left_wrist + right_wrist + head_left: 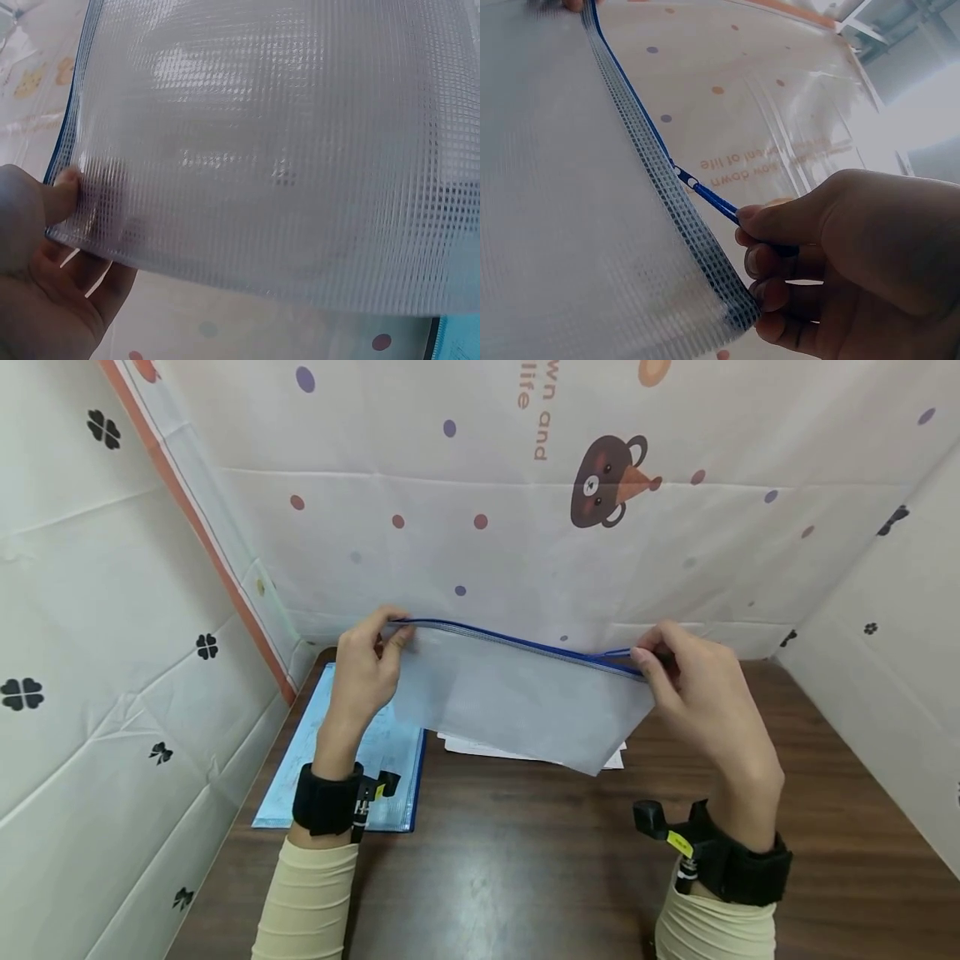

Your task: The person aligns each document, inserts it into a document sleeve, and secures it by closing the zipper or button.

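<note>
Table (525,860) only in head view; R wrist shows zip pull (712,199) pinched

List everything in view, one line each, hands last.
mesh pouch: 1, translucent white with blue zip edge, held up over the table between both hands
zip pull: 1, blue, at the pouch's right end
papers: a few, white, on the table under the pouch
blue folder: 1, light blue, flat on the table at left
table: 1, dark brown wood
left hand: pinches the pouch's left corner
right hand: pinches the zip pull
</note>
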`<state>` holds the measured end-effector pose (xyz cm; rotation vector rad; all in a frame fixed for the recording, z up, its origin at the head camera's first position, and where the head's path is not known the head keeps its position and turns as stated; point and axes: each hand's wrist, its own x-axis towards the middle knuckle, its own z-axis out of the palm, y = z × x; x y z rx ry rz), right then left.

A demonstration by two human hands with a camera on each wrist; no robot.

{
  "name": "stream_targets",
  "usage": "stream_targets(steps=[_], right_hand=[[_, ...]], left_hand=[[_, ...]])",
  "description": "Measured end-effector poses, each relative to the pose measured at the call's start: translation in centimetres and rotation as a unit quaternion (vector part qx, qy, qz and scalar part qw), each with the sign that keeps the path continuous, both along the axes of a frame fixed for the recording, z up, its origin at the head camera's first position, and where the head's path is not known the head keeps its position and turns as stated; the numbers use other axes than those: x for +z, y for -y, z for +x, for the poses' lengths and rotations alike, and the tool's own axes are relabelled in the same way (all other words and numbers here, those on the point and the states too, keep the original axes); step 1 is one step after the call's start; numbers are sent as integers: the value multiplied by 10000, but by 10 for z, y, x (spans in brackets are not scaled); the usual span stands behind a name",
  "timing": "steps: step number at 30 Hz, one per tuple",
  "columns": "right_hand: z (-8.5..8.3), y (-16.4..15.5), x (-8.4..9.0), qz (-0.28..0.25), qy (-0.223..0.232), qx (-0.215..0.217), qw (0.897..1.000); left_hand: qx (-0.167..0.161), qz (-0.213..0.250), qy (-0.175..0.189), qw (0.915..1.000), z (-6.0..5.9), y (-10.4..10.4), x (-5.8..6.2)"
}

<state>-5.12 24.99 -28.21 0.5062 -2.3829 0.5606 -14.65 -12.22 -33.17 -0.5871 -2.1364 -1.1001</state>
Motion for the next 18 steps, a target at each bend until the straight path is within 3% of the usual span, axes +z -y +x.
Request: stream_targets(steps=[10,18], right_hand=[[0,-2,1,-109,-127,-24,9999],[0,-7,-1,-322,-224,-280,9988]], left_hand=[[9,46,-18,10000,0,2,0],[86,67,-58,9999,0,4,0]])
